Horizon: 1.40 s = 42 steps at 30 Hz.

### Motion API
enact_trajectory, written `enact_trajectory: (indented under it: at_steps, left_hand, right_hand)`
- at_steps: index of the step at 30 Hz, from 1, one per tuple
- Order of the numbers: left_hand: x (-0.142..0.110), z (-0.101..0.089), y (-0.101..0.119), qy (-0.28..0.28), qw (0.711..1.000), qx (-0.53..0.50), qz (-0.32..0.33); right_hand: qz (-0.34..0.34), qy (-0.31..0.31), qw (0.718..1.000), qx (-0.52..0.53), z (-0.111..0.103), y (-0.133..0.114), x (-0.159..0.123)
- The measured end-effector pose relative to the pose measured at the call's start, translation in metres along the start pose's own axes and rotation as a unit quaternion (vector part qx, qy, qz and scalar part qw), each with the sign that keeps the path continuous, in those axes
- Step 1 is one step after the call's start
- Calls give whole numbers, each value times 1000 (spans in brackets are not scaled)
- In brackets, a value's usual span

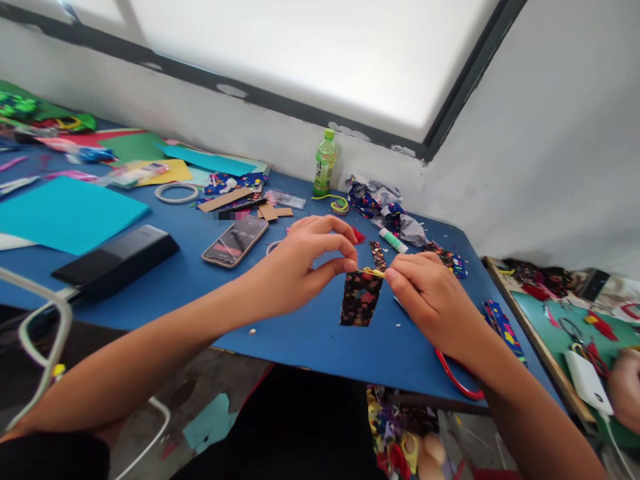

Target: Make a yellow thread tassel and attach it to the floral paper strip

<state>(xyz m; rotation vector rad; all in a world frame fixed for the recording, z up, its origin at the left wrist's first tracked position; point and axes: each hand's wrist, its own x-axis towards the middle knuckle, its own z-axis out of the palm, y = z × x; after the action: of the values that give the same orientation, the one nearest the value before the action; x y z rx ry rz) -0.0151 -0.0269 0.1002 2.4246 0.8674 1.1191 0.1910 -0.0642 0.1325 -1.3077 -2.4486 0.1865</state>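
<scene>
A small dark floral rectangle, paper or fabric, hangs between my hands above the blue table, with a yellow cord along its top edge. My left hand pinches its upper left corner between thumb and finger. At the upper right, my right hand is closed, thumb and fingers pressed on the cord's end and the corner. Under my right wrist a red loop-shaped handle shows; the rest of that tool is mostly hidden. Behind the piece lies a narrow strip of similar floral material.
A green bottle stands by the wall, near crumpled fabric and a glue stick. A phone, a black box-like device and blue paper lie left. Another person's hand is at the right-hand table.
</scene>
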Motion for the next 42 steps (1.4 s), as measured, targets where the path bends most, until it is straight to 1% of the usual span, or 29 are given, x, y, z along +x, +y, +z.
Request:
enact_trajectory:
  at_steps: [3,8,14,22,32,37,42]
  left_hand:
    - [-7,3,1,0,1000,-24,-11]
    - [-11,7,3,40,999,13,-33]
    - [-10,10,-2,76,995,62,-16]
    - [-9,13,-8,102,991,85,-14]
    - [-9,14,-11,105,990,95,-23]
    - [-12,16,-14,102,990,88,-28]
    - [-15,18,-16,91,992,70,-55]
  right_hand:
    - [5,-22,1000,20,-1,0,-4]
    - [20,-37,999,32,-1,-1,-4]
    - [30,-22,999,2,0,0,2]
    - [50,-37,998,-10,4,2,7]
    - [55,-35,998,8,4,2,8]
    - [57,-58,996,27,3,5,6]
    - [63,-80,994,36,5,9,3]
